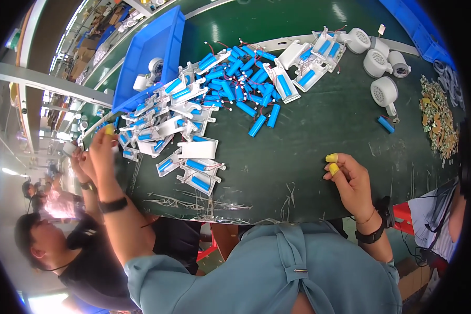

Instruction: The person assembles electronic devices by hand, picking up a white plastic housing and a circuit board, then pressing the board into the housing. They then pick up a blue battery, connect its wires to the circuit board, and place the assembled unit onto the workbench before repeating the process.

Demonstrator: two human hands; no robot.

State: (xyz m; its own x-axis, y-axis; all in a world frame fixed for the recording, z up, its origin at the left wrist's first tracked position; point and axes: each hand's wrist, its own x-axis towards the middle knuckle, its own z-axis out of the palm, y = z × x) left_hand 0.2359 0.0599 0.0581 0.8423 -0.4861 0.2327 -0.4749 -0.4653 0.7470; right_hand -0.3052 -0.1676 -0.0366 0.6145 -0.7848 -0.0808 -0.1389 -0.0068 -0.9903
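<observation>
A dark green workbench (pixel 309 136) spreads before me, a blue tray (pixel 175 42) at its far left. White shells (pixel 199 149) crowd the left side, many already with blue cells (pixel 196 165) lying in them; I judge that part well along, though a heap of loose blue cells (pixel 257 126) towards the far middle is left unseated. Small circuit boards (pixel 438 120) lie piled at right. My right hand (pixel 354 184) curls loosely, apparently gripping nothing; my left hand (pixel 100 157) is beside the shells, and I cannot tell whether it grasps anything. Yellow finger covers (pixel 334 169) show on both.
</observation>
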